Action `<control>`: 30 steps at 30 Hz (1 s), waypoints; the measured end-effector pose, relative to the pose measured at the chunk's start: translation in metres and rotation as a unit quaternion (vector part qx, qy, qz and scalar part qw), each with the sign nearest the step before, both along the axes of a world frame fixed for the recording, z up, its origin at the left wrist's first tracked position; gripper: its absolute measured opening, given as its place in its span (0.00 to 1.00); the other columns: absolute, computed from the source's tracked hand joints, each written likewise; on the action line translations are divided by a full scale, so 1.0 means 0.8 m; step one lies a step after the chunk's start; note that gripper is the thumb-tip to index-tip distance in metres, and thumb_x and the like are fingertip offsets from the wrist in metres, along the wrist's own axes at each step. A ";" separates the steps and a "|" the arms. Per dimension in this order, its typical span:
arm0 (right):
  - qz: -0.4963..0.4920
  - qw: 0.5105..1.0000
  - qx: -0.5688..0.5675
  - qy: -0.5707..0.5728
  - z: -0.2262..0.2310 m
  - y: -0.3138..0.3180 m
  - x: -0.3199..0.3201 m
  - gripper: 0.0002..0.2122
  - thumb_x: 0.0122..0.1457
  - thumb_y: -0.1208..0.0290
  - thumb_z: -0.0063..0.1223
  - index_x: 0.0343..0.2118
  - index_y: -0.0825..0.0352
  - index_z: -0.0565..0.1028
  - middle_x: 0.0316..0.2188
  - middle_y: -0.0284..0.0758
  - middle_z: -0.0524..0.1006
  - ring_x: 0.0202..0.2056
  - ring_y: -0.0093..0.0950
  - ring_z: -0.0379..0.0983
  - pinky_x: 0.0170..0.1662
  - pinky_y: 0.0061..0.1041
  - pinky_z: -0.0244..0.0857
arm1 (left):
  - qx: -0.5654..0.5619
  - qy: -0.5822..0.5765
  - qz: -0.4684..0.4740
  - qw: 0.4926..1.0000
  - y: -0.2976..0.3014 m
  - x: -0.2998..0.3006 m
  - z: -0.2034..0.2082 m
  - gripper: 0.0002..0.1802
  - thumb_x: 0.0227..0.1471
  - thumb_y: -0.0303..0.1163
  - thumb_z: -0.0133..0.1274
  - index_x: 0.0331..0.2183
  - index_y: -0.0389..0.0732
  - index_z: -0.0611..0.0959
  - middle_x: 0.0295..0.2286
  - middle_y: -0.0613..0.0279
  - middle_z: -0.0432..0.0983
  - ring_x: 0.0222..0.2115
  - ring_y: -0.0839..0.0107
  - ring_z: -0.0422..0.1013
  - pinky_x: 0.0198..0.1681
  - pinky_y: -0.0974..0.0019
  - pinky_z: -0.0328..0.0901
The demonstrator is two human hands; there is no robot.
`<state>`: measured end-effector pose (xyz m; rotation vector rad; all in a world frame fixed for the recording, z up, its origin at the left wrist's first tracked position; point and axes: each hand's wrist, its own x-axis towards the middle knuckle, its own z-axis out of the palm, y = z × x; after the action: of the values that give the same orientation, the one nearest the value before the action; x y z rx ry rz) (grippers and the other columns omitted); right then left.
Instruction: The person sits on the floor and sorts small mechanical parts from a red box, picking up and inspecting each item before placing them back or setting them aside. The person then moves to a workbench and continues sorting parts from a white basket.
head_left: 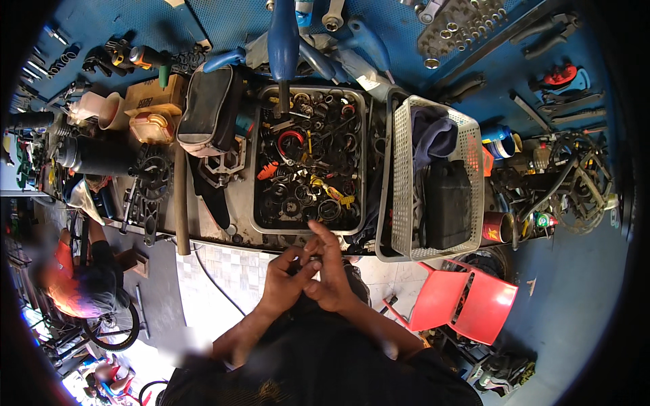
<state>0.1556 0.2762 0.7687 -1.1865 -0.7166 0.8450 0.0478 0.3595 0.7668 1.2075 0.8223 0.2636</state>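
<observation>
My left hand (283, 283) is closed in a pinch, its thumb and curled fingers at a small dark piece that I cannot make out. Facing it, my right hand (332, 274) has its fingers stretched out and its thumb apart, with fingertips meeting those of the left. Both hands are in front of the bench's near edge, just below a metal tray (308, 230) full of small dark parts, rings and clamps. Among those parts lie a red ring (291, 143), an orange piece (267, 170) and a yellow tagged piece (332, 189).
A white perforated basket (399, 203) with dark cloth and a black container stands right of the tray. Left are a black pouch (208, 111), a pedal (223, 161) and a wooden handle (181, 203). A red chair (484, 308) stands lower right; another person (78, 277) is at far left.
</observation>
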 end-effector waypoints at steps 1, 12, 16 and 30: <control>0.002 1.000 0.014 -0.022 -0.003 0.009 -0.001 0.52 0.56 0.36 0.63 0.72 0.68 0.52 0.47 0.34 0.64 0.45 0.26 0.63 0.54 0.30 0.60 | -0.086 0.001 0.030 0.996 0.004 -0.004 0.002 0.08 0.59 0.29 0.65 0.39 0.37 0.84 0.31 0.71 0.78 0.32 0.83 0.69 0.37 0.75 0.66; -0.010 0.950 -0.099 -0.295 -0.005 0.118 0.070 0.34 0.59 0.51 0.63 0.64 0.65 0.68 0.55 0.47 0.74 0.58 0.44 0.68 0.61 0.46 0.57 | 0.011 0.031 0.118 0.993 0.067 -0.014 -0.007 0.12 0.61 0.34 0.63 0.29 0.37 0.83 0.21 0.76 0.73 0.22 0.88 0.62 0.25 0.76 0.56; -0.124 0.777 -0.284 -0.547 -0.044 0.194 0.136 0.34 0.62 0.43 0.57 0.65 0.59 0.69 0.64 0.49 0.68 0.67 0.50 0.59 0.67 0.54 0.51 | 0.070 0.029 0.102 0.992 0.074 -0.025 -0.015 0.13 0.61 0.34 0.64 0.28 0.37 0.82 0.19 0.77 0.70 0.22 0.88 0.59 0.25 0.76 0.55; -0.045 0.727 -0.319 -0.606 -0.059 0.146 0.091 0.28 0.57 0.51 0.61 0.59 0.59 0.75 0.60 0.41 0.72 0.64 0.41 0.63 0.66 0.54 0.52 | 0.111 0.074 0.068 0.989 0.093 -0.050 -0.044 0.12 0.62 0.31 0.61 0.29 0.36 0.82 0.21 0.73 0.75 0.22 0.86 0.63 0.25 0.75 0.58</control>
<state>0.2282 0.3928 0.7216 -2.4324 -1.4479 0.0707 0.0081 0.4341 0.7316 1.3927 1.0268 0.3877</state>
